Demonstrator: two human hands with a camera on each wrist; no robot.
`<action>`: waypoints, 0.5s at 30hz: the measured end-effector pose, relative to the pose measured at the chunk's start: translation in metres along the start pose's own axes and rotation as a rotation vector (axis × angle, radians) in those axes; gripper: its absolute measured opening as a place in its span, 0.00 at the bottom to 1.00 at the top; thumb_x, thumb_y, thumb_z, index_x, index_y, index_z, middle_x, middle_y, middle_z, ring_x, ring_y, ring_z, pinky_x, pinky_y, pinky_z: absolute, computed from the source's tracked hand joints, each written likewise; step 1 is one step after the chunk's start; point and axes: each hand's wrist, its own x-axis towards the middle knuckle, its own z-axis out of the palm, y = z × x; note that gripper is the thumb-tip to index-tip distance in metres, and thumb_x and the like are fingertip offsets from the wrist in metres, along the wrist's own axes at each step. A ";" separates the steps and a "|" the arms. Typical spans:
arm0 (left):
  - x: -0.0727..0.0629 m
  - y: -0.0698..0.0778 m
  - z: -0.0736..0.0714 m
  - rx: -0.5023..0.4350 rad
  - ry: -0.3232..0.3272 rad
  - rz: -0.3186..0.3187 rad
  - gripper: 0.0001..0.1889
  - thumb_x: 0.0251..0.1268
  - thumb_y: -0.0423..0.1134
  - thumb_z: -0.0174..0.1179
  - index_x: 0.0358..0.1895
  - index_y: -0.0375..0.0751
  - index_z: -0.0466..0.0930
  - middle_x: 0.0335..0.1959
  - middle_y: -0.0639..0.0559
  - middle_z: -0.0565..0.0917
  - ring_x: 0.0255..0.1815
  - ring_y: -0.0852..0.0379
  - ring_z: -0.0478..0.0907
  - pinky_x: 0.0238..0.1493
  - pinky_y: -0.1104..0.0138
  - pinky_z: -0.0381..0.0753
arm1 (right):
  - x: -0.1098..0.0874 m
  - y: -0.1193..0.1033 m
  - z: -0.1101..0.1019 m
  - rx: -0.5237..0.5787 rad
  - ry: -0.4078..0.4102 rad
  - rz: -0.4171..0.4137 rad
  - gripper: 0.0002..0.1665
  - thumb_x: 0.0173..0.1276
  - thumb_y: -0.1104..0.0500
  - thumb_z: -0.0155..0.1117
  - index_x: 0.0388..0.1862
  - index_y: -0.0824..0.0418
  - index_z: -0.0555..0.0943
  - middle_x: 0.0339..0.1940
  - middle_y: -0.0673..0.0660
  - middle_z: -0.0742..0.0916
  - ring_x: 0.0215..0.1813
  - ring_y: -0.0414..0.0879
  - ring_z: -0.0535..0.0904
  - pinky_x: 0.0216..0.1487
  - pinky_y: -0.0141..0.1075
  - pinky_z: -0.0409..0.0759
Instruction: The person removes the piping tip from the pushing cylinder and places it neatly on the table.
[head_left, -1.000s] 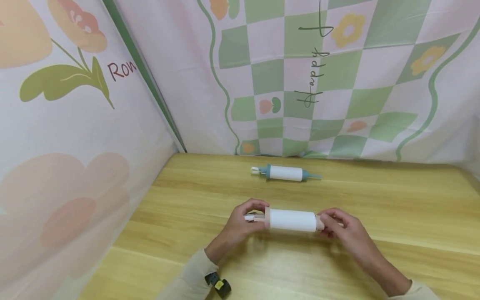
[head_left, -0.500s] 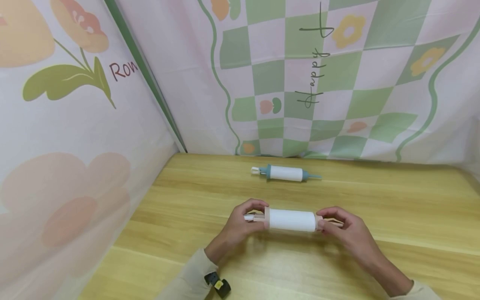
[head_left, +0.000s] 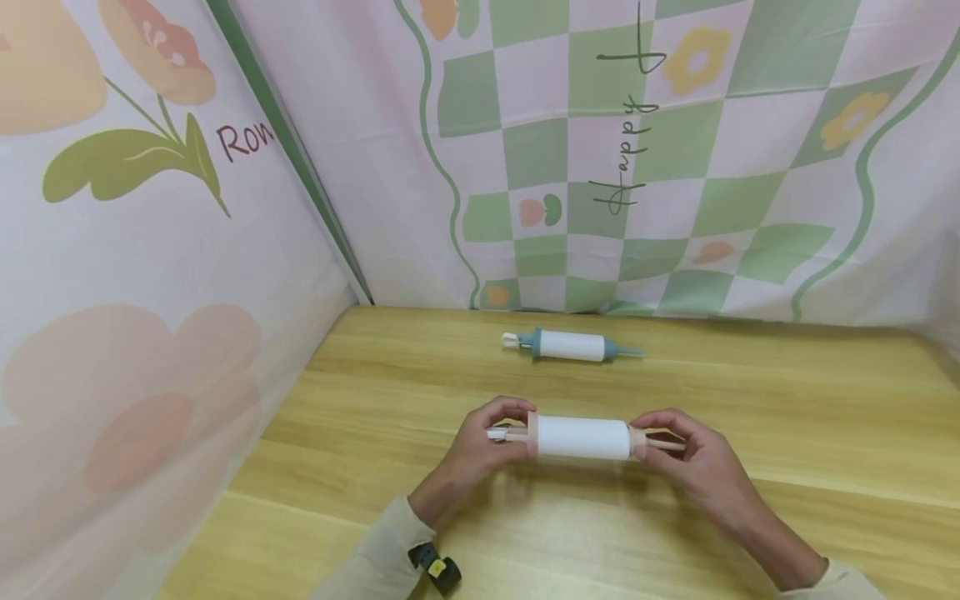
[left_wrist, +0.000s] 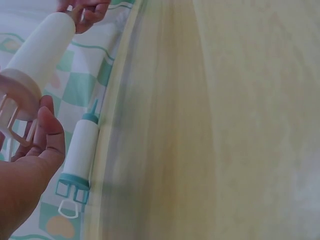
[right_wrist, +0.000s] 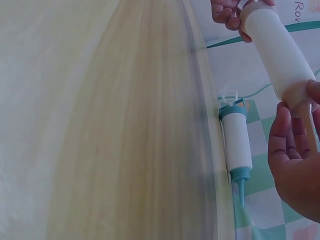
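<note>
Between both hands is a large syringe with a white barrel (head_left: 583, 437), a pale beige-pink collar (head_left: 532, 435) on the left and a beige-pink cap with a long thin nozzle (head_left: 666, 444) on the right. My left hand (head_left: 491, 437) grips the collar end, fingers behind and thumb in front; handle loops (left_wrist: 17, 127) show inside that hand in the left wrist view. At the other end, my right hand (head_left: 693, 450) pinches the cap (right_wrist: 297, 95) between thumb and fingers, and the nozzle points into its palm. The syringe is held level over the table.
A second syringe (head_left: 572, 346), white with teal ends and a white pull loop, lies farther back on the wooden table (head_left: 420, 358). Behind it hangs a green checked cloth (head_left: 600, 208); a flower-printed cloth (head_left: 225, 267) borders the left side. A black-strapped device (head_left: 437, 569) sits on the left sleeve.
My right hand's thumb and fingers have shifted on the cap, leaving more of the nozzle showing. The left hand keeps its grip, and the teal-ended syringe has not moved.
</note>
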 end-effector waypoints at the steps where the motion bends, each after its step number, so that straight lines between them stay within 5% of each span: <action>1: 0.000 0.000 0.000 -0.003 -0.001 0.000 0.23 0.58 0.31 0.69 0.58 0.34 0.78 0.51 0.45 0.80 0.50 0.50 0.79 0.51 0.60 0.82 | 0.000 0.000 0.000 -0.003 0.000 -0.004 0.16 0.68 0.68 0.67 0.53 0.69 0.79 0.51 0.46 0.85 0.49 0.42 0.84 0.45 0.35 0.84; 8: -0.001 0.001 0.000 -0.011 0.000 -0.003 0.23 0.58 0.30 0.68 0.58 0.33 0.78 0.50 0.44 0.80 0.50 0.50 0.78 0.50 0.60 0.82 | 0.001 0.000 0.000 0.022 -0.013 -0.003 0.16 0.72 0.68 0.62 0.57 0.72 0.76 0.52 0.51 0.84 0.48 0.44 0.85 0.44 0.38 0.85; 15: -0.002 0.002 -0.001 -0.011 0.004 -0.003 0.23 0.58 0.30 0.68 0.58 0.34 0.78 0.51 0.44 0.80 0.50 0.50 0.78 0.50 0.61 0.82 | 0.002 -0.002 -0.001 -0.002 -0.010 0.093 0.20 0.81 0.58 0.51 0.61 0.73 0.73 0.48 0.57 0.83 0.42 0.50 0.85 0.39 0.41 0.85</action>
